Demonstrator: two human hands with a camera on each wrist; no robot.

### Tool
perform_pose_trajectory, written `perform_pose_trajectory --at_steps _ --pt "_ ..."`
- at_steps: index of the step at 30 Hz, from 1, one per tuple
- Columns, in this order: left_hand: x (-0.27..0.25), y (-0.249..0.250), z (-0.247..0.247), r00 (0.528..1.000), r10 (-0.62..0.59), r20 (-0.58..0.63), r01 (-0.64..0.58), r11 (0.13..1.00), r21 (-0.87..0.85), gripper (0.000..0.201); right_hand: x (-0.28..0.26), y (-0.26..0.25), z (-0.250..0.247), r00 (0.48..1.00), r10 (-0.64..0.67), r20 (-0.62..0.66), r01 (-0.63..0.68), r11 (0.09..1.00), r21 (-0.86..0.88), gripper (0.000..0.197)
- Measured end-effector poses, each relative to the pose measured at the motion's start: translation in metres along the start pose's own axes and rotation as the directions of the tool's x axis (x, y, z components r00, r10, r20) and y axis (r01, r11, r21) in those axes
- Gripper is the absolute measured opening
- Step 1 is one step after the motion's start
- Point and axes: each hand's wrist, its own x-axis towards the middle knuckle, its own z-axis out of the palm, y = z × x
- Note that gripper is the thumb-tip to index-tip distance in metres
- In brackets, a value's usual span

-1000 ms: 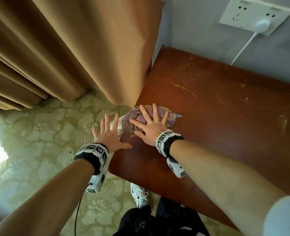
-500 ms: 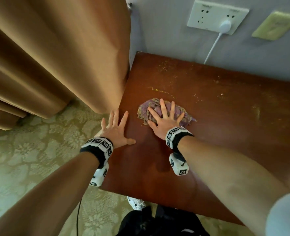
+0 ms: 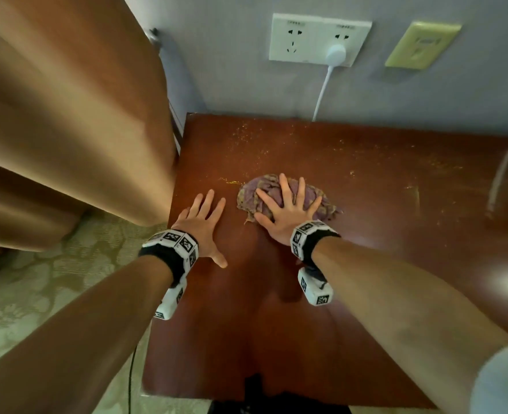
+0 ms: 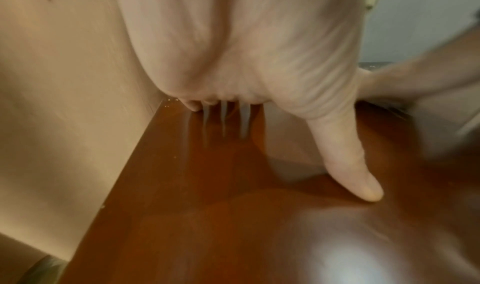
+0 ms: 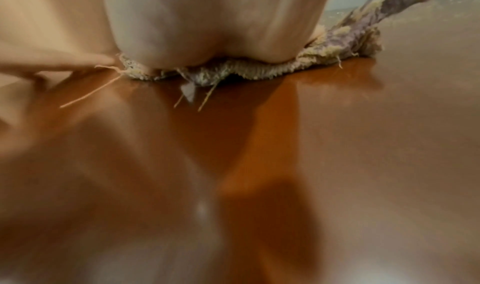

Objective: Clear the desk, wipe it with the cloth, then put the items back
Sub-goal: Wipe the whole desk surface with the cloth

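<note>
Fingers of right hand spread flat, pressing cloth onto bench; left hand splayed flat beside cloth, near bench's left edge, holding nothing. No items seen on bench around cloth: clearing judged done. Wiping underway; yellow specks beyond cloth, toward wall, unwiped. Returning items outstanding.

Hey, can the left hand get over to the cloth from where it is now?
Probably yes. The left hand lies flat on the desk beside the cloth, bare wood between; the right hand covers the cloth's middle.
</note>
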Motion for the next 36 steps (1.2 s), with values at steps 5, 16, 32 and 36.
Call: perform_pose_trajectory --at_steps 5,16,32,36 --pt "0.002 -0.002 0.003 1.000 -0.005 0.001 0.005 1.000 0.009 0.151 0.073 0.000 -0.041 1.000 -0.010 -0.028 0.010 1.000 0.001 0.060" --pt "0.001 0.004 -0.002 0.998 -0.052 0.036 0.050 0.998 0.040 0.151 0.120 0.000 -0.069 0.999 -0.038 -0.036 0.038 0.999 0.011 0.062" --pt "-0.011 -0.007 -0.011 0.983 -0.183 -0.009 0.182 0.981 -0.070 0.141 -0.007 -0.035 0.002 0.998 -0.036 -0.060 0.041 0.996 0.078 0.055" --pt "-0.009 -0.009 -0.008 0.985 -0.173 -0.020 0.171 0.981 -0.089 0.141 0.013 -0.045 0.000 0.996 0.006 -0.088 -0.001 0.998 0.061 0.056"
